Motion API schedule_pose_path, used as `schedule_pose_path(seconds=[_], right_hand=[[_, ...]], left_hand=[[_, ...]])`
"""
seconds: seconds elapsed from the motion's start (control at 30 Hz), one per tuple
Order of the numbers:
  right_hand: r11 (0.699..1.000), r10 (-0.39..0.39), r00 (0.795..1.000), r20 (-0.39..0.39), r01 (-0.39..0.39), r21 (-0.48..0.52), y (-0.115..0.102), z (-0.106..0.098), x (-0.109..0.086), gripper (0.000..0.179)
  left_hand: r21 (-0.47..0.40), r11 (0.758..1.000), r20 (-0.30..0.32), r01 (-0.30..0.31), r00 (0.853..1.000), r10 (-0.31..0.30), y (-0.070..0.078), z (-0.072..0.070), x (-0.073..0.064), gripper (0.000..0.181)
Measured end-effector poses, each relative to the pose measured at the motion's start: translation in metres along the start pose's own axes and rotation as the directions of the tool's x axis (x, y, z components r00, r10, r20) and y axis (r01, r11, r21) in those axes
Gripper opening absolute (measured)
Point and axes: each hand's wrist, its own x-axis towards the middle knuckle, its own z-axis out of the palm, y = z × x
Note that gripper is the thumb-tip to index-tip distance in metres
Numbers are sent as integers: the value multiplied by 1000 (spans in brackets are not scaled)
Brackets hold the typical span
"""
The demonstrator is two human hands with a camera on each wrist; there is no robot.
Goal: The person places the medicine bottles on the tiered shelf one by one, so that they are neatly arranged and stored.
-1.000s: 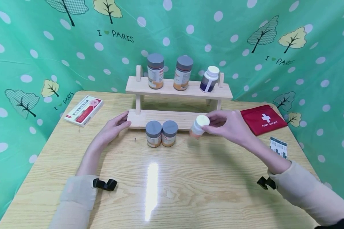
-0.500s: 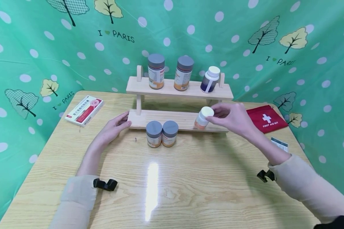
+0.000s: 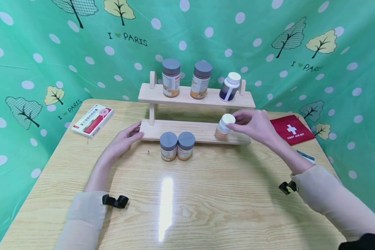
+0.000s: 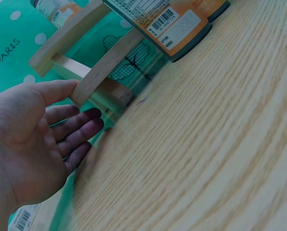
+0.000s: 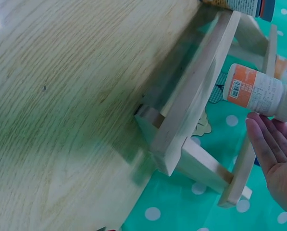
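Note:
In the head view, my right hand (image 3: 253, 125) pinches a small white-capped pill bottle (image 3: 225, 125) with an orange-and-white label. It hangs tilted over the right part of the lower board of a two-tier wooden shelf (image 3: 175, 129); whether its base touches the wood I cannot tell. In the right wrist view the bottle (image 5: 254, 89) shows a barcode, and fingers (image 5: 273, 139) lie along its cap end. My left hand (image 3: 122, 139) rests at the shelf's left end. From the left wrist, its thumb touches the board end (image 4: 81, 94), the other fingers loosely bent and holding nothing.
On the upper board stand two grey-lidded jars (image 3: 171, 78) (image 3: 201, 80) and a dark-blue bottle with a white cap (image 3: 230, 86). Two more grey-lidded jars (image 3: 168, 146) (image 3: 185, 146) stand before the shelf. A medicine box (image 3: 93, 120) lies left; a red first aid pouch (image 3: 292, 129) and blister pack (image 3: 306, 157) lie right.
My right hand has carried the white-capped bottle back and slightly right, from in front of the shelf to over its lower board. The left hand has stayed in place.

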Motion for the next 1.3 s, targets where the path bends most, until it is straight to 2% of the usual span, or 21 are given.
schedule_pose_path(seconds=[0.4,1.3], right_hand=[[998,60,998,25,-61,22,8,5,5,32],[992,117,993,28,-118,49,16,11,7,40]], left_hand=[[8,1000,-4,-4,1000,4,0,0,0,72],[15,1000,-6,5,1000,-5,1,0,0,73]])
